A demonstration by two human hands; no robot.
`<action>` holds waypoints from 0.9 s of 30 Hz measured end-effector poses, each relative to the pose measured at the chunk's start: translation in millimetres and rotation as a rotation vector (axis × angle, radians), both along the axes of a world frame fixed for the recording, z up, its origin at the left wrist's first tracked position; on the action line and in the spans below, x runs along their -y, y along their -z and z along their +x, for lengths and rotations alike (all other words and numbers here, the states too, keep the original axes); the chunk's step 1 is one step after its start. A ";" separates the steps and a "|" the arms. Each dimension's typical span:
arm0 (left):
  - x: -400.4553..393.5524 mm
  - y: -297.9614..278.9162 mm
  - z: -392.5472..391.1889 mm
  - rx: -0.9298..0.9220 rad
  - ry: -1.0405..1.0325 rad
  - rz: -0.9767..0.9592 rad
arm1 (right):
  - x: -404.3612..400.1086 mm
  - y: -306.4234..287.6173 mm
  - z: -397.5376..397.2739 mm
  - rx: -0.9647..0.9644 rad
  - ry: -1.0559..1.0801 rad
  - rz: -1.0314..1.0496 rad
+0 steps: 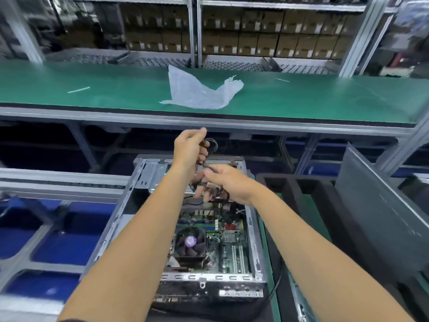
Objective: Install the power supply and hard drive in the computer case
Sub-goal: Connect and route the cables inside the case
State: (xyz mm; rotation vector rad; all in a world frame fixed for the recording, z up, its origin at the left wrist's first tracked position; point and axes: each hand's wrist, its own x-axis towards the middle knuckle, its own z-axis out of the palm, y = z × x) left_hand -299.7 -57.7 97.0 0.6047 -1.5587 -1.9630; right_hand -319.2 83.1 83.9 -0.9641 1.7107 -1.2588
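While the open computer case point(199, 228) is lying flat below the green shelf point(92, 96), the left hand point(189, 148) is pinching a loop of black cables point(210, 145) above it. The right hand point(228, 182) is gripping the same cables lower down.

Even, bright overhead light, soft shadows, smeary blur throughout (worst at edges), wide-angle bending of straight rails.
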 end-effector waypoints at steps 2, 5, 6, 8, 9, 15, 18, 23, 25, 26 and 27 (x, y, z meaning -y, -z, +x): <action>15.4 3.8 12.7 0.055 -0.001 -0.112 | 21.1 8.7 11.2 -0.109 0.000 0.096; 31.2 13.2 27.2 0.142 0.005 -0.271 | 42.5 15.2 23.9 -0.399 -0.014 0.234; 34.1 16.2 30.3 0.153 0.022 -0.301 | 45.7 15.9 25.8 -0.472 -0.012 0.258; 36.6 21.5 33.7 0.166 0.056 -0.345 | 47.5 17.3 26.5 -0.501 -0.017 0.276; 36.7 23.5 34.3 0.170 0.075 -0.353 | 45.8 18.0 26.1 -0.476 -0.008 0.268; 19.1 35.4 38.4 0.262 0.105 -0.382 | 19.9 28.7 23.2 -0.097 0.146 0.155; 10.5 42.2 42.8 0.373 0.067 -0.539 | 5.7 28.9 21.8 -0.051 0.154 0.126; 5.5 53.5 57.9 0.597 -0.016 -0.741 | -22.7 31.4 15.0 0.102 0.194 0.044; 1.0 57.5 65.4 0.672 -0.084 -0.797 | -32.1 35.1 13.8 0.162 0.197 0.022; -1.7 59.5 68.5 0.708 -0.117 -0.840 | -36.2 37.1 15.0 0.160 0.198 0.013; -4.6 61.2 70.8 0.757 -0.148 -0.905 | -39.6 39.5 16.5 0.148 0.205 0.002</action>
